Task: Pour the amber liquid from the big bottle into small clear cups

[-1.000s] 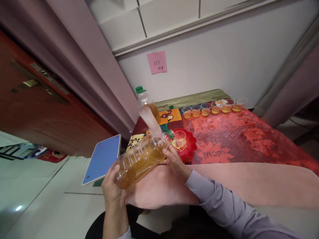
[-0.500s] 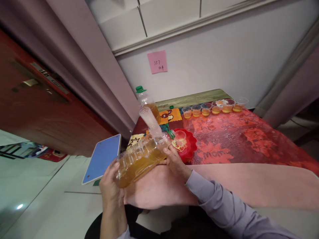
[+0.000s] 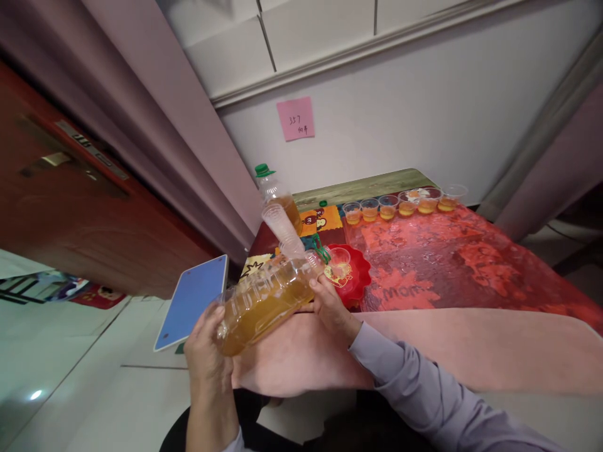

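A large clear bottle of amber liquid (image 3: 264, 301) lies tilted between my two hands, its mouth end toward the right. My left hand (image 3: 207, 339) is closed round its base. Near the neck, my right hand (image 3: 327, 302) grips it with the fingers underneath. Just past the neck, a clear plastic cup (image 3: 340, 258) stands in a red scalloped dish (image 3: 362, 276). A stack of clear cups (image 3: 282, 227) leans behind the bottle. Farther right, a row of several clear cups (image 3: 387, 208) holds a little amber liquid each.
A second bottle with a green cap (image 3: 282, 198) stands at the table's back left, with a loose green cap (image 3: 323, 203) nearby. The table (image 3: 424, 263) has a pink front edge. A blue board (image 3: 193, 301) is at its left; the wall rises behind.
Both hands and the bottle hold nearly the same pose. The whole view has shifted very slightly; nothing has been taken hold of or let go.
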The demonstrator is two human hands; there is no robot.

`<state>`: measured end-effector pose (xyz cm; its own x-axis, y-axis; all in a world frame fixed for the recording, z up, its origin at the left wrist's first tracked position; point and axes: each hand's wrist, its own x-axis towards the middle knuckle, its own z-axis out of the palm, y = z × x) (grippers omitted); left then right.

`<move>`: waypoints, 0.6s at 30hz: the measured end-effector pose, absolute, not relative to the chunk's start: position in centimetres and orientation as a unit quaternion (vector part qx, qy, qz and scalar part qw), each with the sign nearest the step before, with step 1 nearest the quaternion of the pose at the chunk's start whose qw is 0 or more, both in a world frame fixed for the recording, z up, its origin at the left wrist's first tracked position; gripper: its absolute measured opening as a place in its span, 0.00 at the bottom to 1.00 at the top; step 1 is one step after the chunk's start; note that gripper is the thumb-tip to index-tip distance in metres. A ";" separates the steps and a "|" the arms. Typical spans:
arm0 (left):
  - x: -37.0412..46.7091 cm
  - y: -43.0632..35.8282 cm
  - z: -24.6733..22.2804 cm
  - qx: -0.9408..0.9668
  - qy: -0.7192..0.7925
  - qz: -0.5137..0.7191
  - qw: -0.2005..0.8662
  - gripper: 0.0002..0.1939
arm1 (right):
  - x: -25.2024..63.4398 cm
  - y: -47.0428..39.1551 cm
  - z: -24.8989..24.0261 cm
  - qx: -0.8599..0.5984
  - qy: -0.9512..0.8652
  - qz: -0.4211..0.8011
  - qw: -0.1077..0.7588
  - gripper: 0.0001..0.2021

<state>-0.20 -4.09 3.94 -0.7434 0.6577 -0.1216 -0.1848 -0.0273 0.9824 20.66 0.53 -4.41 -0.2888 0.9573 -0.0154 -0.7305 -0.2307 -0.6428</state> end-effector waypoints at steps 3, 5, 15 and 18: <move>-0.1 -4.1 4.1 0.183 0.630 0.691 0.304 0.26 | 20.7 0.5 -4.4 -0.204 -0.274 0.755 0.560 0.28; -0.1 -4.1 4.2 0.176 0.630 0.693 0.305 0.27 | 20.7 0.5 -4.4 -0.201 -0.276 0.753 0.562 0.28; 0.3 -4.1 4.7 0.166 0.631 0.698 0.297 0.28 | 20.7 0.6 -4.5 -0.201 -0.278 0.754 0.560 0.29; 0.5 -4.1 4.8 0.163 0.633 0.695 0.301 0.27 | 20.8 0.5 -4.3 -0.198 -0.276 0.755 0.561 0.28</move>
<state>0.47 -4.10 4.82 -0.7652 0.6250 -0.1541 -0.2119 -0.0185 0.9771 20.76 0.50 -4.35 -0.2928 0.9561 0.0111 -0.7375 -0.2184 -0.6391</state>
